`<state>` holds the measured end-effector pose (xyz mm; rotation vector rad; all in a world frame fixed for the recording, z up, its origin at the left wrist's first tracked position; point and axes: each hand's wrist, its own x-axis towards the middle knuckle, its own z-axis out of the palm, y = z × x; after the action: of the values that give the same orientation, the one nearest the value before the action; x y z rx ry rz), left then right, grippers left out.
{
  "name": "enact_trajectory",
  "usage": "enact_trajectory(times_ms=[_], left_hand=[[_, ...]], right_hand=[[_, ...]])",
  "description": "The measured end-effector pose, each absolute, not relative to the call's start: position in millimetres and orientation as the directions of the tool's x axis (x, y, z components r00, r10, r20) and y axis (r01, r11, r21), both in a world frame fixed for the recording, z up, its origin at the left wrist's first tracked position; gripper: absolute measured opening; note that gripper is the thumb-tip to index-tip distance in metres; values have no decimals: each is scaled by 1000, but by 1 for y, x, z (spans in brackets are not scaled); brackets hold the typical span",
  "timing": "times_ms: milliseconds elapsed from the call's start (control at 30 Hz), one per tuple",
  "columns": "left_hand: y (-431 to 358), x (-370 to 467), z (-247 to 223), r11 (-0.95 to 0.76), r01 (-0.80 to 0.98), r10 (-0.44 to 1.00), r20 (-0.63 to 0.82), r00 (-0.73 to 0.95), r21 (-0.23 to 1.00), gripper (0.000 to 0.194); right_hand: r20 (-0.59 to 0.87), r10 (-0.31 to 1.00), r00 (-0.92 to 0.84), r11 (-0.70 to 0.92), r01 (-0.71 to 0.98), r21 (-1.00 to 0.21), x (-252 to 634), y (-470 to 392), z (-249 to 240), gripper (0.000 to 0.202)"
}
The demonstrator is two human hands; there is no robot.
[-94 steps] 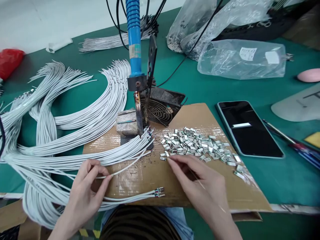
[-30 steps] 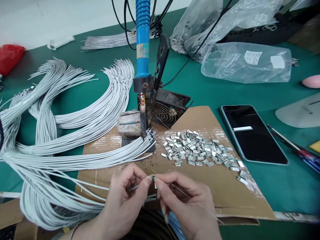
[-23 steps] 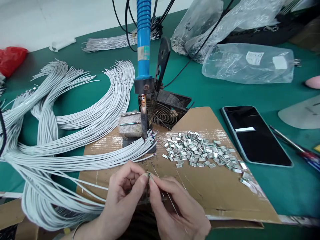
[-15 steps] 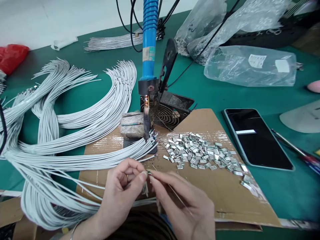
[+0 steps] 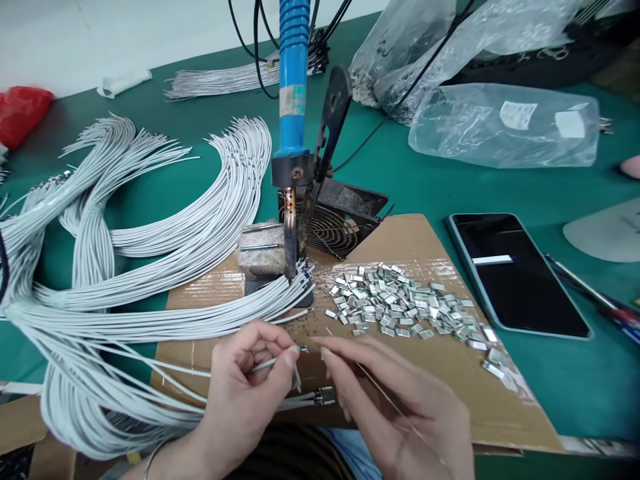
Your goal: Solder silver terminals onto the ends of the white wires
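Between thumb and forefinger, my left hand (image 5: pixel 255 390) pinches a white cable whose stripped end, with tiny coloured wires (image 5: pixel 304 349), sticks out to the right. Across a small gap, my right hand (image 5: pixel 395 400) has its thumb and forefinger close together, with a thin wire (image 5: pixel 380 387) running back across the palm. Just behind the hands, a bundle of white cables (image 5: pixel 200 322) ends under the tip of a soldering iron (image 5: pixel 290 240) with a blue handle. To the right, small silver connectors (image 5: pixel 395 303) lie in a pile on cardboard (image 5: pixel 425 380).
A phone (image 5: pixel 520 277) lies right of the cardboard, with thin tools beyond it. Behind the iron stands a black fan (image 5: pixel 333 227). Clear plastic bags (image 5: pixel 505 127) fill the back right. More white cables (image 5: pixel 95 240) curve over the green table (image 5: pixel 400 187) at left.
My right hand has moved right, away from my left hand, opening a gap between their fingertips. The cable's coloured wire end now shows, and metal-ended cables below are uncovered. The view has shifted slightly.
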<state>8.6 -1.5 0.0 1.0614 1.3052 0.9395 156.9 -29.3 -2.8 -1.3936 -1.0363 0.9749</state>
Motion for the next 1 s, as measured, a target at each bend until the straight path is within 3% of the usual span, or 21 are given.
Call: enact_trajectory(times_ms=[100,167,300,467,633,733,867,1000], left_hand=[[0,10,3,227,103,972,-232,41,968,16],[0,11,5,202,144,976,-211,54,969,16],[-5,10,4,143,228,983,-164,76,963,18],[-11,9,-4,30,334,989,-78,129,942,15],[-14,8,-9,113,181,976,-143,165,977,16],[-12,8,-9,245,46,961,-249,117,968,20],[-6,5,-6,341,-55,940,-339,38,939,23],[-2,2,-4,332,-27,943,-331,36,943,24]], right_hand=[[-334,907,256,-302,-157,-940,157,-27,4,12],[-419,892,168,-385,-200,-901,157,-25,7,18],[-400,906,140,-376,-170,-911,157,-20,9,16],[-450,873,190,-386,-297,-873,149,-20,14,15],[-486,843,231,-405,-322,-856,149,-22,12,16],[-558,802,211,-453,-393,-800,160,-20,5,29],[-427,877,219,-319,-398,-860,170,-17,-4,26],[-413,864,288,-285,-396,-873,161,-15,-8,17]])
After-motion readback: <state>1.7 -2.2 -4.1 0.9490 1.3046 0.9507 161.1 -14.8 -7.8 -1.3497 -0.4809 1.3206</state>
